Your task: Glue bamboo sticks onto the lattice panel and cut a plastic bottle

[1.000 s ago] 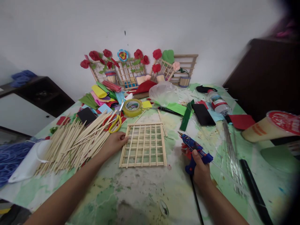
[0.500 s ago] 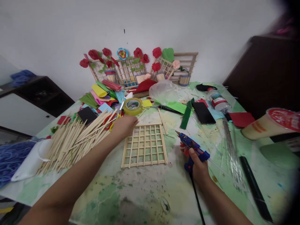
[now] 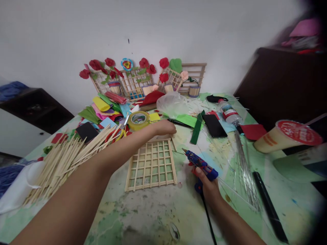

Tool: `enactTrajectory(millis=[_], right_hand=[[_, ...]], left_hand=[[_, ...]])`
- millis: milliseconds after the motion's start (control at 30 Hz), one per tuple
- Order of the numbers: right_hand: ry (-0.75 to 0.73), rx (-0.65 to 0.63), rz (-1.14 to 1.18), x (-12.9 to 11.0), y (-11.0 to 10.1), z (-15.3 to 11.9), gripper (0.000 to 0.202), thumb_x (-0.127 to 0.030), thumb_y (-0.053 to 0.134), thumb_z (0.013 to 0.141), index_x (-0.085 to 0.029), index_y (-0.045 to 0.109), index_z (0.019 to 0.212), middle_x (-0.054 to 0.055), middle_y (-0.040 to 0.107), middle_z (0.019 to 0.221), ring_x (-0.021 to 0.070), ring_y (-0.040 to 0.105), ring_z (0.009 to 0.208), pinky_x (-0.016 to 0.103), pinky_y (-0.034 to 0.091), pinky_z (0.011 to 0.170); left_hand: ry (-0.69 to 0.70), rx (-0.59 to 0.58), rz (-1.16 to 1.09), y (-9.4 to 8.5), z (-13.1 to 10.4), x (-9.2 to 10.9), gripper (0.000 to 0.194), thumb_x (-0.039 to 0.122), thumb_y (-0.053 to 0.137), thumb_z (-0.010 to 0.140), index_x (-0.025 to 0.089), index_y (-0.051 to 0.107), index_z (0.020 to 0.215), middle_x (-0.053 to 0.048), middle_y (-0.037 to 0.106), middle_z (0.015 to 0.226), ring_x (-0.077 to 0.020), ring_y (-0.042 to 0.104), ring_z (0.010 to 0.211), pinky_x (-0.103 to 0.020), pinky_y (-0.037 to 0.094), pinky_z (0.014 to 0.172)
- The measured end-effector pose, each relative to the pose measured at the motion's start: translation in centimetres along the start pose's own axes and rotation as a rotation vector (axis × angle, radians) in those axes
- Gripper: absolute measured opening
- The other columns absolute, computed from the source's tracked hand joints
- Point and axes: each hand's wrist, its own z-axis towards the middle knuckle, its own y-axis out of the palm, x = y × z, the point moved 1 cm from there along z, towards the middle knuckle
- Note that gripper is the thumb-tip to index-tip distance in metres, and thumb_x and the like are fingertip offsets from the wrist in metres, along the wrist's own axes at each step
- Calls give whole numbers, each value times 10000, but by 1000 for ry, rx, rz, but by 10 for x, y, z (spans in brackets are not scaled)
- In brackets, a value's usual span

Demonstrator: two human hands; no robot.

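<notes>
Right hand (image 3: 207,182) is wrapped round the glue gun (image 3: 201,163), 3 o'clock off the stick lattice (image 3: 152,166). Left hand (image 3: 166,128) is at roughly 1 o'clock, can't really tell its grip.

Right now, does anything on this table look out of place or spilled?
The plastic bottle lies on its side beside the black phone, odd because bottles usually stand upright; no spill shows around it.

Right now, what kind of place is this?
Probably a craft table indoors: there's a glue gun in the right hand, a pile of thin sticks, and red handmade-looking flowers by the wall.
</notes>
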Motion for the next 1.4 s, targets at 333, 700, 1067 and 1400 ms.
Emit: enactTrajectory(millis=[333,700,1067,1400], right_hand=[[-85,48,155,-10,2,-9,276,-469,641,749,-200,690,785,60,688,779,242,645,778,368,508,706],[-91,-32,62,-7,0,-11,282,-479,664,713,-199,684,747,55,664,733,242,633,747,376,512,706],[-183,-295,-193,-26,5,-19,254,-434,583,786,-188,616,734,-9,477,592,149,468,554,272,370,521],[-182,-310,-232,-26,5,-22,286,-429,535,837,-178,528,701,-22,398,587,122,402,538,251,318,485]], left_hand=[[-520,575,-437,-55,-64,49,145,248,516,803,143,589,872,-54,591,798,-152,529,739,-266,397,650],[-723,260,-1928,35,-148,149,292,257,693,647,165,532,871,84,486,533,3,237,317,-144,99,289],[-763,278,-1844,37,-151,170,322,321,714,640,165,534,856,91,466,564,9,237,344,-144,157,320],[-753,226,-1728,37,-150,170,294,293,669,650,156,535,873,81,443,594,-19,289,410,-155,221,351]])
